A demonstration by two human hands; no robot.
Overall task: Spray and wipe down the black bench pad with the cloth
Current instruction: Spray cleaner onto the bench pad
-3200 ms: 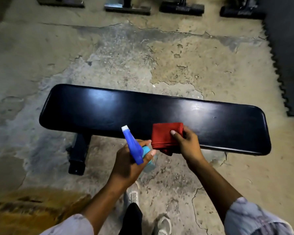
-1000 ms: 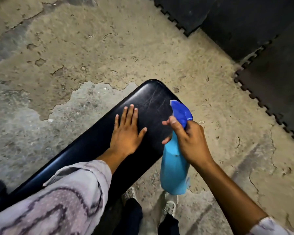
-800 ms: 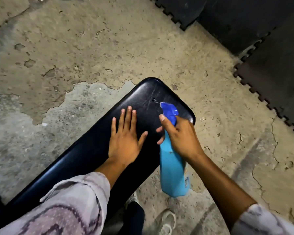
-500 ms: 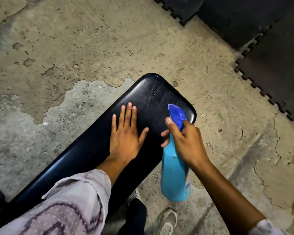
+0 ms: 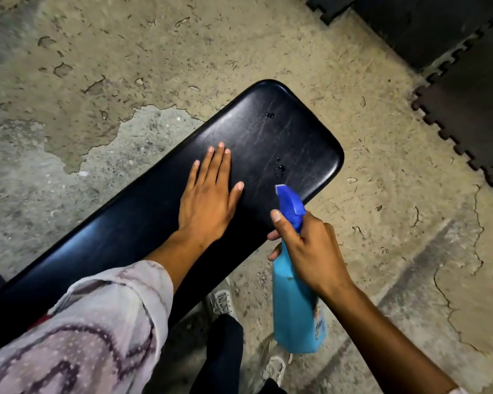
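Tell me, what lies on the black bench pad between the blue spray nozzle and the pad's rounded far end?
In the head view, only small liquid droplets dot the black bench pad beyond the blue spray nozzle; otherwise bare.

bench pad (image 5: 143, 223): glossy black | spray bottle (image 5: 295, 305): light blue body, darker blue nozzle | sleeve (image 5: 91, 336): pale pinkish-grey, dark swirling lines, white dots | floor (image 5: 154, 52): tan, peeling to grey | floor mats (image 5: 467, 66): dark, jigsaw-edged | shoes (image 5: 221, 301): white
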